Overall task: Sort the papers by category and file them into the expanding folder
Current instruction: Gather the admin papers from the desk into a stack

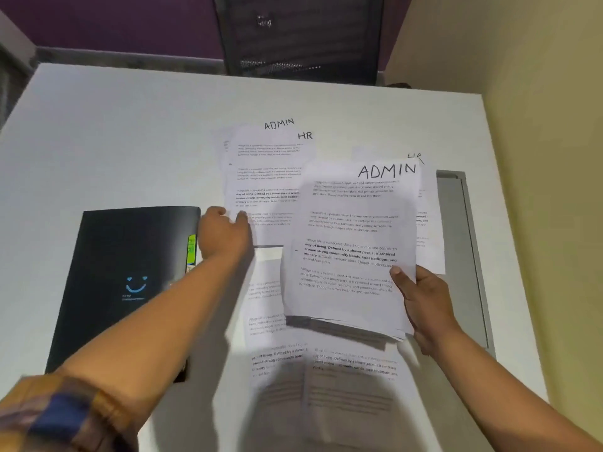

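Right hand (421, 298): clenched on the lower corner of an ADMIN-topped stack (349, 243), held above the white table (130, 141).
Left hand (223, 236): at the HR-topped pile (267, 177)'s near edge; grasp cannot be told.
Folder (127, 275): black, lying flat just left of that pile.

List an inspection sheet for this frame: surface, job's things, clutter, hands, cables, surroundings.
Surface: white table, with a grey panel set in near its right edge.
Job's things: black folder lies flat on the left; far pile shows HR and ADMIN headings; near sheets are spread at the front edge; held stack has ADMIN on top.
Clutter: nothing seen.
Hands: left hand touches the far pile's near-left corner, grip unclear; right hand grips the held stack, thumb on top.
Cables: nothing seen.
Surroundings: black mesh chair beyond the table; purple wall behind; cream wall on the right.
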A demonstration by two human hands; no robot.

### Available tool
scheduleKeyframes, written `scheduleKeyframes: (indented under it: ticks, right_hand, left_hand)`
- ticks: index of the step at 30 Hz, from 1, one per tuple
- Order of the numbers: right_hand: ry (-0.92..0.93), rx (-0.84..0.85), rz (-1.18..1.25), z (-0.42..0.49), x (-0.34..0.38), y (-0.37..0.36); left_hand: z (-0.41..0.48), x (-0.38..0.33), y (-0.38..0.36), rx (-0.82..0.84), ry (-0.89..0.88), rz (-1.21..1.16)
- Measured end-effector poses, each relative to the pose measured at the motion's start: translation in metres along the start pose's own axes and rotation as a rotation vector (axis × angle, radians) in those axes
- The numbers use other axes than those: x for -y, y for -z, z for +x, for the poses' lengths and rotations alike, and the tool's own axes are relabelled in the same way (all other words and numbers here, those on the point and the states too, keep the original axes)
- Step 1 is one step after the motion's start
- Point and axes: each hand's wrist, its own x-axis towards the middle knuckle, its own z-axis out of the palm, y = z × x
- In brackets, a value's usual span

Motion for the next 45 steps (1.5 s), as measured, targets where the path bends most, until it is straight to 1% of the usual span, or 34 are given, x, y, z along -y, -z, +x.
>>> scheduleKeyframes:
  ticks: [2,4,6,7,10,13,14,16,20,22,24,25,27,28,31,33,35,38,42,43,45]
  right_hand:
    - [-0.020,-0.027,-0.012,0.005,-0.001,0.000]
    - [-0.035,-0.042,-0.023,0.009,-0.002,0.002]
    - [-0.043,-0.041,-0.003,0.010,-0.004,0.003]
    - [-0.044,-0.040,0.012,0.011,-0.005,0.004]
    - [-0.036,-0.048,0.039,0.012,-0.008,0.007]
    - [-0.042,-0.065,0.048,0.014,-0.012,0.011]
    - [-0.045,-0.071,0.052,0.014,-0.013,0.012]
    - [-0.046,-0.078,0.054,0.014,-0.015,0.014]
    - [-0.050,-0.088,0.057,0.012,-0.019,0.017]
    - [-0.047,-0.092,0.052,0.011,-0.019,0.018]
    - [-0.044,-0.094,0.042,0.010,-0.019,0.020]
    - [-0.041,-0.094,0.034,0.010,-0.019,0.020]
    - [-0.034,-0.088,0.016,0.011,-0.019,0.022]
    - [-0.032,-0.086,0.008,0.011,-0.019,0.022]
    - [-0.022,-0.090,-0.015,0.010,-0.019,0.022]
    - [-0.017,-0.097,-0.027,0.009,-0.017,0.021]
    - [-0.015,-0.105,-0.029,0.009,-0.017,0.020]
    - [-0.021,-0.115,-0.035,0.010,-0.017,0.019]
    - [-0.026,-0.103,-0.029,0.011,-0.017,0.018]
    - [-0.025,-0.096,-0.025,0.011,-0.017,0.018]
    - [-0.021,-0.080,-0.010,0.009,-0.018,0.017]
  left_hand:
    - [0.021,-0.002,-0.007,0.003,0.039,0.100]
    - [0.030,-0.009,-0.015,0.043,0.104,0.198]
    - [0.031,-0.018,-0.023,0.066,0.120,0.302]
    - [0.031,-0.022,-0.027,0.068,0.118,0.315]
    - [0.034,-0.027,-0.038,0.073,0.144,0.224]
    - [0.037,-0.026,-0.042,0.109,0.204,-0.048]
    - [0.037,-0.027,-0.042,0.131,0.203,-0.106]
    - [0.039,-0.030,-0.040,0.168,0.189,-0.108]
    - [0.048,-0.032,-0.034,0.184,0.221,-0.067]
    - [0.049,-0.033,-0.032,0.173,0.193,-0.053]
    - [0.048,-0.036,-0.033,0.125,0.113,0.030]
    - [0.046,-0.038,-0.036,0.099,0.065,0.127]
    - [0.041,-0.043,-0.043,0.103,-0.006,0.338]
    - [0.038,-0.046,-0.046,0.107,-0.013,0.377]
    - [0.038,-0.054,-0.058,0.077,0.078,0.284]
    - [0.040,-0.059,-0.061,0.082,0.103,0.210]
    - [0.046,-0.060,-0.064,0.115,0.134,0.068]
    - [0.054,-0.051,-0.066,0.180,0.211,-0.217]
    - [0.059,-0.050,-0.056,0.179,0.270,-0.468]
    - [0.060,-0.051,-0.052,0.188,0.272,-0.483]
    - [0.060,-0.051,-0.046,0.197,0.192,-0.422]
